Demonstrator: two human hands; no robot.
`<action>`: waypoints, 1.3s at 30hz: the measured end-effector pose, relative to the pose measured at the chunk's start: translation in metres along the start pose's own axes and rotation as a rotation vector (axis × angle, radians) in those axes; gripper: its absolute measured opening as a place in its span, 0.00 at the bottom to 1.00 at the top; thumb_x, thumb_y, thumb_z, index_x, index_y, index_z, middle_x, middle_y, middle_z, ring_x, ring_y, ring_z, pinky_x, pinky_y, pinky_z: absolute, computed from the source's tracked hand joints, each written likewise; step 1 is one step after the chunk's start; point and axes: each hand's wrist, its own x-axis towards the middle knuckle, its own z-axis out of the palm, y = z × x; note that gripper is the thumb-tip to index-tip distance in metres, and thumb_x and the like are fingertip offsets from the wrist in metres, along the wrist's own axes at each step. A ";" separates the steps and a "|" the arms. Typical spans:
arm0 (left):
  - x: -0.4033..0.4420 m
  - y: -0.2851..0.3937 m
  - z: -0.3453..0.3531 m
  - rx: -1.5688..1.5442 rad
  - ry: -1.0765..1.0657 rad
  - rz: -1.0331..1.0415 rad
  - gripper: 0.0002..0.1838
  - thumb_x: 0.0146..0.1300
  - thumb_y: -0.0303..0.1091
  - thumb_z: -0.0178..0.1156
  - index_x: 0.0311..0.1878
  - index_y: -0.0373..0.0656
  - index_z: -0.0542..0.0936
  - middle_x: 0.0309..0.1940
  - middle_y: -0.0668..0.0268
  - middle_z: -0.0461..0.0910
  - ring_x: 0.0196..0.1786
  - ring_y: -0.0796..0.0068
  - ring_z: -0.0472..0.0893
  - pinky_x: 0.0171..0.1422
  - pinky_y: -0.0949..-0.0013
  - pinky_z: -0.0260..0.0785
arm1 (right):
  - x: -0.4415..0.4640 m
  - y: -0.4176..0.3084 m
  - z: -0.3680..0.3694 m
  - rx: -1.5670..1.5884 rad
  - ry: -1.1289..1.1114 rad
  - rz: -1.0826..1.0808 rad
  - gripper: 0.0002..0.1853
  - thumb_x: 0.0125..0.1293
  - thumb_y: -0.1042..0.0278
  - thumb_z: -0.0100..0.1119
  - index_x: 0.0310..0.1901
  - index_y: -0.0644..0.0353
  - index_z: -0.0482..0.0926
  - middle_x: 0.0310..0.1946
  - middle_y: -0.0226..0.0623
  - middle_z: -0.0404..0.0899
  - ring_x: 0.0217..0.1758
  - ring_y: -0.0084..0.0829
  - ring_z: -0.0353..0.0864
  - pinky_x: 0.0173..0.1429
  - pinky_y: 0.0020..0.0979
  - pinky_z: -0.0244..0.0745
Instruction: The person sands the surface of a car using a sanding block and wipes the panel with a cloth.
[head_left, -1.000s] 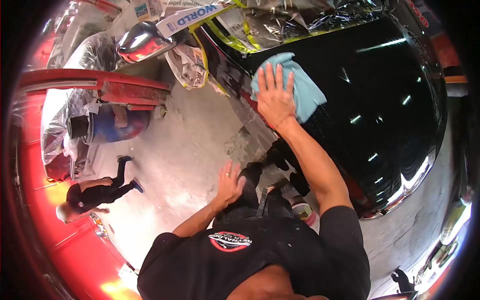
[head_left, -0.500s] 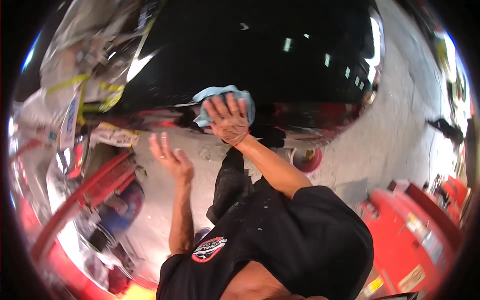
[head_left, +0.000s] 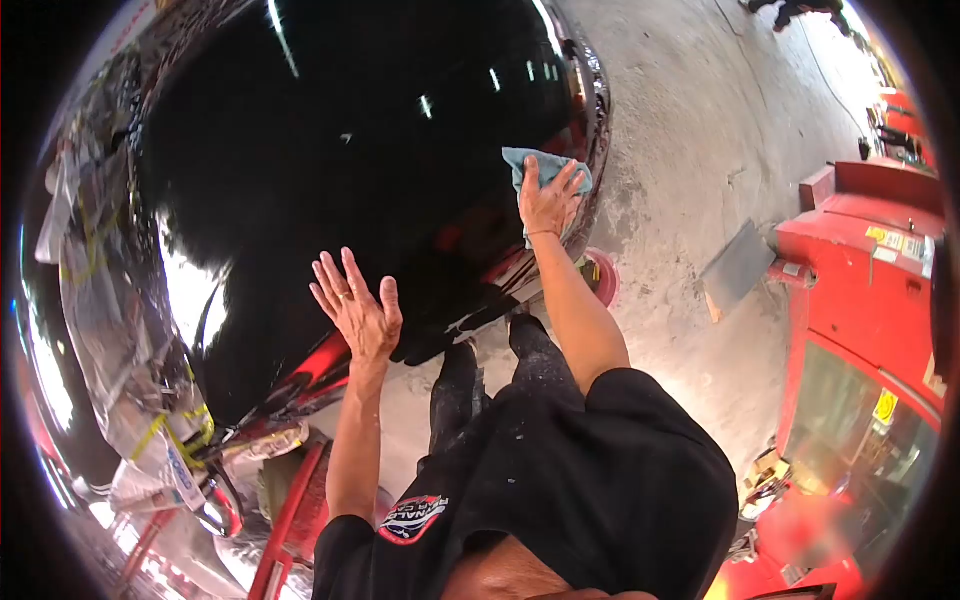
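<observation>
A glossy black car hood [head_left: 330,160] spreads across the upper left. Near its right front edge lies a light blue cloth [head_left: 519,158], partly hidden under my right hand [head_left: 549,205], which presses on it with fingers spread. Over the hood's near side is my left hand [head_left: 362,315], holding nothing, its fingers apart; whether it touches the paint I cannot tell.
Plastic sheeting [head_left: 120,330] with yellow tape covers the car at left. A red machine or cabinet [head_left: 865,270] stands at right, beside a grey panel [head_left: 733,268] on the floor. A round red container [head_left: 605,280] sits beside the hood's front corner. Another person [head_left: 800,12] is at top right.
The view has turned, and my right hand has carried the cloth along the hood to its front edge. My left hand has come up from over the floor to over the hood.
</observation>
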 end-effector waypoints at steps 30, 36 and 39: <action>-0.030 0.213 -0.034 -1.373 -0.727 0.261 0.41 0.66 0.44 0.68 0.76 0.38 0.62 0.69 0.56 0.73 0.70 0.60 0.73 0.72 0.55 0.67 | -0.114 0.011 -0.270 1.276 -0.585 -0.154 0.13 0.71 0.71 0.64 0.55 0.62 0.81 0.43 0.34 0.86 0.44 0.24 0.84 0.49 0.28 0.81; -0.015 0.279 -0.101 -1.015 -0.855 0.434 0.26 0.69 0.45 0.66 0.61 0.38 0.73 0.50 0.50 0.85 0.52 0.52 0.86 0.52 0.56 0.79 | -0.068 0.075 -0.332 1.113 -0.053 -0.465 0.20 0.69 0.74 0.64 0.62 0.62 0.78 0.45 0.32 0.85 0.45 0.22 0.82 0.50 0.27 0.79; -0.014 0.295 -0.113 -0.567 -0.685 0.639 0.21 0.67 0.47 0.65 0.44 0.35 0.79 0.36 0.43 0.85 0.43 0.43 0.86 0.48 0.52 0.80 | -0.083 0.114 -0.391 0.463 0.078 -0.404 0.27 0.69 0.74 0.63 0.69 0.63 0.71 0.56 0.39 0.81 0.53 0.29 0.82 0.57 0.33 0.81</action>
